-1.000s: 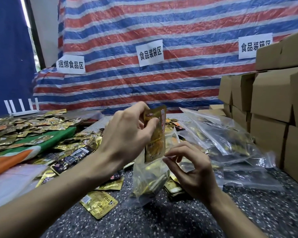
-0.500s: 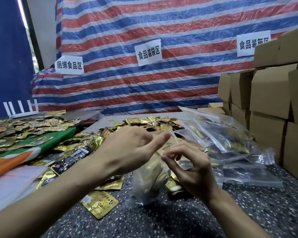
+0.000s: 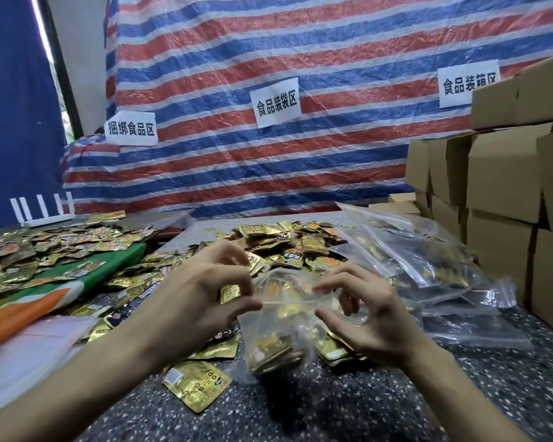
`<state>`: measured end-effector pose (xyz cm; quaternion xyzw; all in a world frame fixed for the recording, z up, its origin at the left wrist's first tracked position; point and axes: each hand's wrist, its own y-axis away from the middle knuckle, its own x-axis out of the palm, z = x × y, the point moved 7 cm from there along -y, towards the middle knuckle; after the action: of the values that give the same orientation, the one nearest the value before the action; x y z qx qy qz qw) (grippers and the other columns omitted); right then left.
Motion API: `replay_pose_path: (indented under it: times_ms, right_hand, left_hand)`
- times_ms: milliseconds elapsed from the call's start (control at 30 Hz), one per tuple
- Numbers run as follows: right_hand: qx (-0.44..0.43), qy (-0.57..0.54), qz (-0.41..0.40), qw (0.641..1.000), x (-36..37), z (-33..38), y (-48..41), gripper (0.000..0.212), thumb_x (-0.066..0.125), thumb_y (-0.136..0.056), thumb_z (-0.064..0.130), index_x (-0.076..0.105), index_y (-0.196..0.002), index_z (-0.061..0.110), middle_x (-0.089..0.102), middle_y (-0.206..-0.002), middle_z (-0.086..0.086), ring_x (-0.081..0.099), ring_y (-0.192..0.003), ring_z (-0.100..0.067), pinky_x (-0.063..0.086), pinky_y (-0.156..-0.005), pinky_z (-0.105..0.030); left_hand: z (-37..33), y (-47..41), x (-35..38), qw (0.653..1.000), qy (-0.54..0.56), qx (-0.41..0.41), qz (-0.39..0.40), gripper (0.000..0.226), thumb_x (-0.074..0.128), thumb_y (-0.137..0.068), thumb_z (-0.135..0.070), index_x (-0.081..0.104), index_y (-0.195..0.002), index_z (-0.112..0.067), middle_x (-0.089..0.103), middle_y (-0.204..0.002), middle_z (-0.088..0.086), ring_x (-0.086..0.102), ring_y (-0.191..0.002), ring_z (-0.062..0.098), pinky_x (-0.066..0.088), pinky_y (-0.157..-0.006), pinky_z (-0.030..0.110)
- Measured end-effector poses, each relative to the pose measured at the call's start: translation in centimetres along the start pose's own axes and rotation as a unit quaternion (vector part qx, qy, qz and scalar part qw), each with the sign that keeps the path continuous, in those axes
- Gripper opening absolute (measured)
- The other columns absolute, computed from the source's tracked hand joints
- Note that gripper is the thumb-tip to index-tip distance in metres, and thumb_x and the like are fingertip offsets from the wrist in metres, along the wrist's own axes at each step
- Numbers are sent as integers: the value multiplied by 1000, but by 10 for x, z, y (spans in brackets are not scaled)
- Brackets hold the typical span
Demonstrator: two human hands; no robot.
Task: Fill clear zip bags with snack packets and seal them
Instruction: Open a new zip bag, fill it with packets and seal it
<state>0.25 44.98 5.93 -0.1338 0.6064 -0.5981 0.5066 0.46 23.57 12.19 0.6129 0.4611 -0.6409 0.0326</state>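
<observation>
A clear zip bag (image 3: pixel 276 333) holding gold snack packets stands on the speckled table (image 3: pixel 332 409) in front of me. My left hand (image 3: pixel 198 301) pinches the bag's top edge at its left end between thumb and fingers. My right hand (image 3: pixel 367 317) pinches the top edge at its right end. The bag's mouth stretches between the two hands. Loose gold packets (image 3: pixel 288 247) lie heaped just beyond the bag, and one lies flat (image 3: pixel 197 386) near my left forearm.
Filled clear bags (image 3: pixel 428 266) are piled to the right. Stacked cardboard boxes (image 3: pixel 505 193) stand at the right edge. More packets cover a green and orange cloth (image 3: pixel 77 275) on the left. A striped tarp (image 3: pixel 268 154) with paper signs hangs behind.
My left hand pushed a gold packet down into the bag and let it go. Both hands then moved to the bag's top edge and spread apart along it.
</observation>
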Motion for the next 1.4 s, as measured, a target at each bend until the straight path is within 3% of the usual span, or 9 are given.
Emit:
replay_pose_path:
  times_ms: [133,267,400,600,700,900,1167,1300,1400]
  right_hand:
    - [38,46,93,994,10,1,-4,13,67,-83,32,71,-92,23,59,-102,12,58,-72,-9,53,-60,-35]
    - [57,31,143,988,14,12,-16,4,74,-83,24,71,-84,21,59,-119,8,62,-103,-4,52,-85,-26]
    - [89,14,194,977,10,30,-36,6,75,-85,8,73,-87,13,71,-95,6,65,-86,-7,56,-75,-28]
    - [138,57,205,967,-9,58,-65,14,71,-88,2,75,-95,13,72,-90,6,68,-84,-1,56,-78,-19]
    - [168,65,218,959,-18,68,-76,18,69,-88,1,75,-96,16,71,-88,12,67,-82,7,53,-76,-10]
    - [235,21,257,937,-28,73,-80,22,73,-85,3,75,-86,25,73,-78,3,68,-71,-4,54,-65,-20]
    - [273,27,212,938,-27,73,-83,25,65,-77,-11,63,-84,13,69,-85,-11,63,-76,-16,56,-77,-40]
    - [252,73,264,928,-17,84,-89,34,70,-78,17,64,-112,19,67,-102,1,61,-88,-5,48,-68,-17]
    - [193,69,298,932,6,102,-93,50,68,-86,46,57,-129,23,58,-125,11,55,-110,-2,42,-83,-13]
  left_hand:
    - [16,8,-7,999,-16,-10,39,40,54,-79,-61,69,-79,-24,60,-84,-17,57,-80,2,49,-67,20]
    - [38,16,-9,990,-10,-53,127,14,67,-88,-38,68,-84,-24,62,-80,-13,56,-76,1,44,-64,16]
    - [48,22,-18,985,5,-69,157,4,68,-92,-17,70,-92,-20,66,-89,-12,61,-81,0,52,-74,21]
    - [46,20,-49,996,29,-74,40,18,69,-88,-1,71,-92,-18,67,-83,-12,62,-74,-7,49,-66,13]
    - [44,22,-66,991,96,-88,-35,26,73,-84,-1,63,-97,-21,70,-83,-7,68,-74,-2,57,-68,22]
    - [45,28,-73,981,137,-101,-95,31,79,-79,-3,60,-98,-19,71,-84,-4,70,-75,3,61,-68,25]
    - [41,30,-57,968,192,-126,-103,26,64,-86,7,54,-94,-15,66,-90,8,66,-85,22,58,-75,43]
    - [30,30,-58,966,206,-98,-126,28,58,-86,12,52,-92,-15,64,-85,8,64,-80,23,56,-70,43]
    - [18,30,-58,968,200,-69,-136,32,59,-84,13,50,-90,-16,62,-82,5,62,-75,15,55,-70,41]
